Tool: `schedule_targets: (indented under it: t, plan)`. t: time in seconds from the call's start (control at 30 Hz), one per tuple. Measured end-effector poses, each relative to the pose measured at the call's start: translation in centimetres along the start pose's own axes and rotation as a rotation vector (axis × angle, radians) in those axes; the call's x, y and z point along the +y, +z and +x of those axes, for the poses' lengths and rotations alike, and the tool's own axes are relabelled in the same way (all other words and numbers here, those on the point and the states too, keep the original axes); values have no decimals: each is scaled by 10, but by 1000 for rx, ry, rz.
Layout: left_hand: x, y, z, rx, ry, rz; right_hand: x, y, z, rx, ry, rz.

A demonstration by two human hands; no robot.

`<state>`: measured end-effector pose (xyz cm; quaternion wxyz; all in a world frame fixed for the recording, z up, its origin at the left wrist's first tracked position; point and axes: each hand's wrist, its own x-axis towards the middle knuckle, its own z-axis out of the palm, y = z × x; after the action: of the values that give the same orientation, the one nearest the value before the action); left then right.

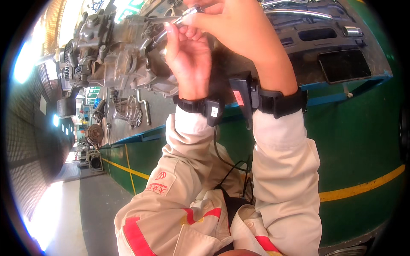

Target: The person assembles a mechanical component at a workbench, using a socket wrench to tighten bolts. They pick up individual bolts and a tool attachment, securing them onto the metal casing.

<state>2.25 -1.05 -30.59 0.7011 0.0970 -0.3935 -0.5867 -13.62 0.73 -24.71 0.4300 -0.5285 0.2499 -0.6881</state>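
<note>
A chrome socket wrench (160, 36) slants down-left onto the metal casing of a gearbox (124, 64). My left hand (188, 55) has its thumb and curled fingers closed round the lower part of the shaft, close against the casing. Higher up, my right hand (218, 16) grips the tool's upper end, partly cut off by the top edge of the picture. The socket's tip and whatever it meets on the casing are hard to make out. Black straps with small boxes and a cable sit on both wrists.
On the bench's right lie a dark tool case (294, 36), a long chrome handle (301, 13), a loose socket (352, 31) and a flat black tablet-like slab (344, 66). Another metal housing (128, 111) and a bent rod (144, 106) lie near the bench's blue edge (149, 135).
</note>
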Motion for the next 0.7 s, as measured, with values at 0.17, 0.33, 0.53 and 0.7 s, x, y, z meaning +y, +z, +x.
schedule_targets:
  t: [0.17, 0.33, 0.53, 0.7]
  plan:
    - [-7, 21, -8, -61, 7, -34, 8, -37, 6, -281, -83, -145]
    - [-5, 28, -9, 143, 1, 55, 3, -17, 13, -219, 154, 8]
    - [-2, 13, -4, 84, 45, -66, 14, -16, 6, -185, -29, 141]
    - [3, 7, -7, 9, -5, 53, 2, -16, 10, -128, 239, -96]
